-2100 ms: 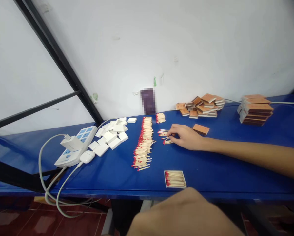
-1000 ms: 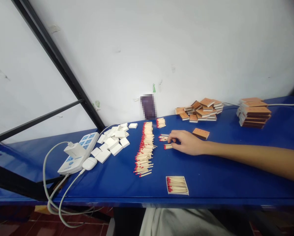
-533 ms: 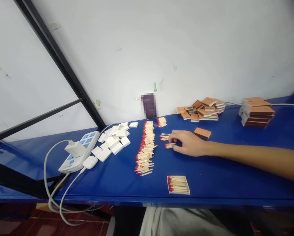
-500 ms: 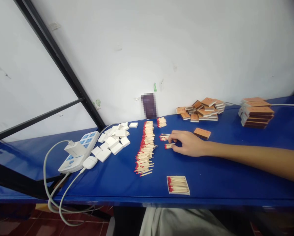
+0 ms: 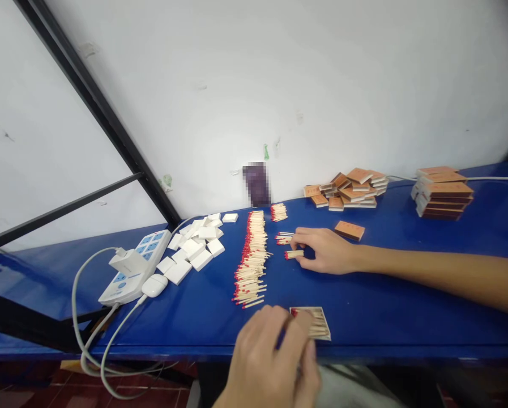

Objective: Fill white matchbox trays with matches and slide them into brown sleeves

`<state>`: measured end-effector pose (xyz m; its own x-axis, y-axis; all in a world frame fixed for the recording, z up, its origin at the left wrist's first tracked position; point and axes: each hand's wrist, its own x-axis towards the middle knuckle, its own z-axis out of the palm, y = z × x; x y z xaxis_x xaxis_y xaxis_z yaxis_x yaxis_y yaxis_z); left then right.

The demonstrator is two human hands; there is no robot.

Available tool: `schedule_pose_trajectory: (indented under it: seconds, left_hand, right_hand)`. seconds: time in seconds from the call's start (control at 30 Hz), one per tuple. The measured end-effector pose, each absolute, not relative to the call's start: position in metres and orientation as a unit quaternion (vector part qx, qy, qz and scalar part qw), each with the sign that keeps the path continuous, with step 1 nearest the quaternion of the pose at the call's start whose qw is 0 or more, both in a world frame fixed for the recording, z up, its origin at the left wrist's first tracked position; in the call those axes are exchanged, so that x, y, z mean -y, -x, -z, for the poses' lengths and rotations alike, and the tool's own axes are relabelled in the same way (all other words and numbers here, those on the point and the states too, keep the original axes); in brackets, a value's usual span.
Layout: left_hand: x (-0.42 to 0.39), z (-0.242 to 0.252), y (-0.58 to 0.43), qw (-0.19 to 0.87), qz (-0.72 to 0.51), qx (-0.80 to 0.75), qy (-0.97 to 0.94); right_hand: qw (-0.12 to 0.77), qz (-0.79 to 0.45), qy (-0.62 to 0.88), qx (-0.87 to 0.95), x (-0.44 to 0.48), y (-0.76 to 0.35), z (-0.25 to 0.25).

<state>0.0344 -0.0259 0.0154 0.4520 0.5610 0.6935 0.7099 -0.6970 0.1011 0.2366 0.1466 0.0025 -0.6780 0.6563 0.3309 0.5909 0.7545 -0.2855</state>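
My right hand [image 5: 328,250] rests on the blue table with thumb and forefinger closed around a small bunch of matches [image 5: 294,255], red heads pointing left. Just behind it lies another small bunch of matches [image 5: 284,238]. My left hand [image 5: 274,357] is at the front edge, fingers apart, its forefinger over an open white matchbox tray [image 5: 327,328] filled with matches. That hand covers part of the tray; I cannot see whether the fingertip touches it. A long row of red-headed matches [image 5: 254,255] lies left of my right hand, with a smaller pile [image 5: 278,212] near the wall.
Several white trays [image 5: 192,249] lie in a heap at the left, beside a power strip [image 5: 126,280] with a charger and cables. Orange matchbox sleeves [image 5: 353,192] are piled by the wall, more stand stacked [image 5: 443,192] at the right. One matchbox [image 5: 349,230] lies behind my right wrist.
My left hand has come into view from below and reached over the filled tray. My right hand stays almost in place at the small bunch of matches.
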Motion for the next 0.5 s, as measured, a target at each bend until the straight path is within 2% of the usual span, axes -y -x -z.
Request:
schedule_pose_trajectory:
  seconds: [0.23, 0.5]
  left_hand:
    - [0.019, -0.001, -0.014, 0.046, 0.318, 0.426, 0.846]
    - [0.014, 0.019, -0.018, 0.078, 0.32, 0.429, 0.841]
  right_hand:
    - [0.207, -0.079, 0.337, 0.915, -0.146, -0.237, -0.003]
    - [0.23, -0.059, 0.317, 0.918, -0.143, -0.24, -0.001]
